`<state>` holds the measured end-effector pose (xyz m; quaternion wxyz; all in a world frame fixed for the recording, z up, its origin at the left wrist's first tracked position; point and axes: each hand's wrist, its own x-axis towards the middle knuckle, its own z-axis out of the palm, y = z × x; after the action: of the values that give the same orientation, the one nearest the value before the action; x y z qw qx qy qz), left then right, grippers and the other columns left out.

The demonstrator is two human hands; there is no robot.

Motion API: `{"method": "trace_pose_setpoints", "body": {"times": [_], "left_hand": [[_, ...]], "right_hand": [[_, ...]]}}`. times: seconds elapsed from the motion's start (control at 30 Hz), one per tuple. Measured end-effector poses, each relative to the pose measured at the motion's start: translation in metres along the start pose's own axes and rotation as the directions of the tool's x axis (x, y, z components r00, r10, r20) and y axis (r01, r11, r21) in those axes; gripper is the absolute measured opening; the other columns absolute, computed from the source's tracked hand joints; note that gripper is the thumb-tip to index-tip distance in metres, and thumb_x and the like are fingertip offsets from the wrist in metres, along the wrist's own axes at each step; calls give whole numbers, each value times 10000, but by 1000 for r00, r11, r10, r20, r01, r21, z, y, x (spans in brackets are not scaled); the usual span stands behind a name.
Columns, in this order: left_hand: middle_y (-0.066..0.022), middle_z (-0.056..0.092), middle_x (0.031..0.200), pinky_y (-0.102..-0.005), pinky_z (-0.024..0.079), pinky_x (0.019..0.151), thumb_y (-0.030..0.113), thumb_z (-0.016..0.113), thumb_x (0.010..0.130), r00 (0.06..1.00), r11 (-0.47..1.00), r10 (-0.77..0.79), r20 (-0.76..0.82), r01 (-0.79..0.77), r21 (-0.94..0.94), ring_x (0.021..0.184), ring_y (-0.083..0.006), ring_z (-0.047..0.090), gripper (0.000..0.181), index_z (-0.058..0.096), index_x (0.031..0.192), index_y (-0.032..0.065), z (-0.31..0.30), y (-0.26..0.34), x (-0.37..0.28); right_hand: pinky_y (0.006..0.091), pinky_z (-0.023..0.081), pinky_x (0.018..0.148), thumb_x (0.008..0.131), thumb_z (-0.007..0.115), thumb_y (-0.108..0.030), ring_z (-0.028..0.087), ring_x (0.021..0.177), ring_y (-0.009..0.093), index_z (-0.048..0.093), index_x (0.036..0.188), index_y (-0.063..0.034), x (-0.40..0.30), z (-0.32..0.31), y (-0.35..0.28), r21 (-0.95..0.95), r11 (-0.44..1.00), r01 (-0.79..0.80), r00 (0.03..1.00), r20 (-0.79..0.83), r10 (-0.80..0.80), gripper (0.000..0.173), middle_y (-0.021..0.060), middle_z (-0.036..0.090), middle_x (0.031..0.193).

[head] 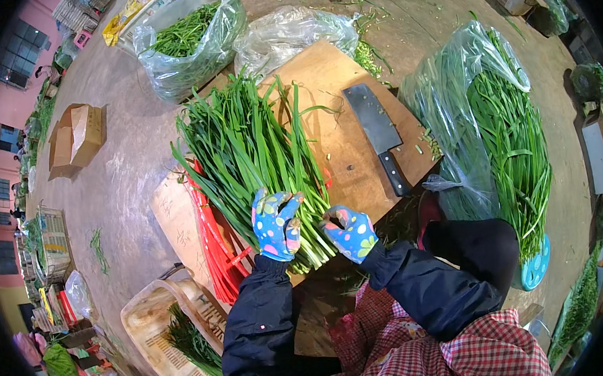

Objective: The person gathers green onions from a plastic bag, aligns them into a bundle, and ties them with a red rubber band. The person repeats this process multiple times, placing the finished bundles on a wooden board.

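Note:
A thick bundle of garlic chives [248, 144] lies on a wooden board, pale stem ends towards me. My left hand [277, 226], in a blue patterned glove, rests over the lower stems with thumb and fingers curled apart. At the right side of the stem ends is my right hand [351, 233], gloved alike, its fingers bent towards the thumb; whether a stem is pinched there I cannot tell. A cleaver [376, 135] with a black handle lies on the cutting board [320, 82] to the right. Red tying strips [214, 246] lie left of the bundle, partly under it.
More chives [514, 157] lie at right beside a clear plastic bag [444, 125]. Another filled bag [197, 54] stands beyond the board, near a crumpled bag [293, 34]. A plastic basket [148, 324] holding greens is at lower left. An open cardboard box [78, 138] sits on the floor.

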<state>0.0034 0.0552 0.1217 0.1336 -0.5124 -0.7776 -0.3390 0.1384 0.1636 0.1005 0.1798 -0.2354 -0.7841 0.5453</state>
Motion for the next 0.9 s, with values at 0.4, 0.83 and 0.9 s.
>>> {"method": "trace_pose_setpoints", "body": {"times": [0.4,0.83,0.9], "left_hand": [[-81,572,898,-355,390,891,163,428,813,997,998,-68,-23,68,3,851,-223,547,279,629,981,66,7,-6,-7],[-131,589,920,-463,340,931,428,268,903,983,986,-105,-152,83,-143,880,-286,542,532,561,1071,16,13,-14,-13],[-138,595,923,-462,338,932,441,271,899,969,969,-164,-183,123,-215,869,-287,553,540,545,1080,12,17,-16,-17]], "right_hand": [[250,427,527,818,572,-98,525,596,114,541,854,-12,-49,-91,-37,374,846,-379,905,340,255,99,46,553,702],[340,476,574,803,546,-135,604,684,285,603,918,-78,13,-65,-41,-189,922,337,917,288,-276,140,114,620,781],[365,471,582,801,549,-183,595,681,293,595,909,-109,27,-48,-31,-349,877,329,902,391,-183,139,112,617,774]]}}
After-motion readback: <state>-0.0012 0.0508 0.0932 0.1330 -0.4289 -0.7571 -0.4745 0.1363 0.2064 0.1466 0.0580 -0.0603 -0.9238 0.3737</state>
